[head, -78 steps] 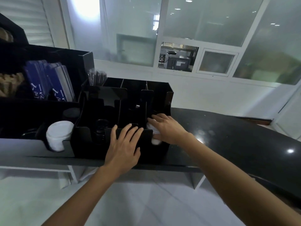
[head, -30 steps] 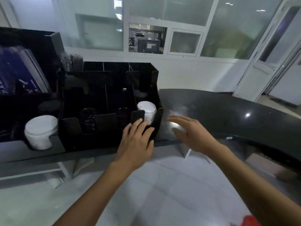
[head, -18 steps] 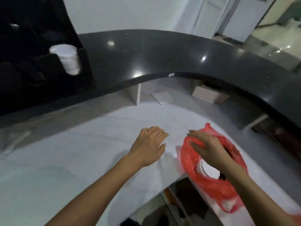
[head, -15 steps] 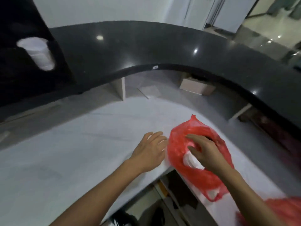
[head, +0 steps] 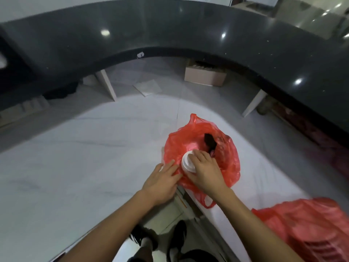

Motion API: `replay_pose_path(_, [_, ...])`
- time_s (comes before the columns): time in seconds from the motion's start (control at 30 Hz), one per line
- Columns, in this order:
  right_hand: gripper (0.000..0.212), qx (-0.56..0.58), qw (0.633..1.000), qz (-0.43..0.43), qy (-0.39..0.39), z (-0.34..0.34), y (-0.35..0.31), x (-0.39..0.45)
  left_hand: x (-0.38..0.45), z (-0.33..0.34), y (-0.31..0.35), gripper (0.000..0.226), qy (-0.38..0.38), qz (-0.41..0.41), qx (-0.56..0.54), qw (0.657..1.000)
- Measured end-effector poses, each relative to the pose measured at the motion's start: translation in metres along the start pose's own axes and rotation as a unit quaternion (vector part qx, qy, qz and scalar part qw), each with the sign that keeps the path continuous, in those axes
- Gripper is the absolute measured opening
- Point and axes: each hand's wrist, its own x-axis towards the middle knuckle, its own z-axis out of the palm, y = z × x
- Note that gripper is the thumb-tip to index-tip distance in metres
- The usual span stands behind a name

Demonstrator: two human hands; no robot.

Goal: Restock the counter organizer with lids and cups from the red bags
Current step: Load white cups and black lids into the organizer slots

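An open red plastic bag (head: 224,148) lies on the white lower counter (head: 94,157). A stack of white lids (head: 187,161) stands in its mouth, and my right hand (head: 205,169) grips that stack from above and the right. My left hand (head: 162,180) lies flat with straight fingers on the bag's left edge, touching the plastic beside the lids. Something small and dark (head: 209,142) sits deeper in the bag. A second red bag (head: 309,224) lies at the lower right. The black organizer (head: 7,72) shows only as a dark edge at the far left.
The curved black upper counter (head: 188,29) arcs across the top. Under it, at the back of the white surface, are a cardboard box (head: 205,76), a flat white sheet (head: 147,87) and white supports (head: 107,86). My shoes (head: 147,241) show below the counter edge.
I have turned from the organizer, where a white stack now stands, down to the red bag. My right hand went into the bag and took hold of the lids; my left hand came onto the bag's edge.
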Motion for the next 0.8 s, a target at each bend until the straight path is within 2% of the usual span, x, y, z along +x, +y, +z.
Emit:
replay_pose_path(0.2, [0.066, -0.020, 0.999, -0.029, -0.022, 0.003, 0.010, 0.006, -0.003, -0.001, 0.011, 0.053, -0.012, -0.031, 0.003, 0.999])
replay_pose_path(0.3, [0.065, -0.006, 0.999, -0.048, -0.019, -0.003, 0.013, 0.012, -0.007, -0.004, 0.016, 0.059, -0.021, -0.040, 0.006, 0.999])
replay_pose_path(0.57, [0.064, 0.139, 0.988, -0.060, 0.003, -0.020, 0.021, 0.009, -0.013, -0.019, 0.007, 0.048, 0.033, -0.040, -0.037, 0.998])
replay_pose_path(0.7, [0.065, 0.161, 0.982, -0.089, 0.030, -0.038, 0.012, 0.019, -0.018, -0.043, -0.007, 0.050, 0.097, -0.060, -0.048, 0.992])
replay_pose_path(0.8, [0.065, 0.164, 0.978, -0.124, 0.043, -0.053, -0.001, 0.035, -0.024, -0.066, -0.026, 0.045, 0.114, -0.093, -0.036, 0.988])
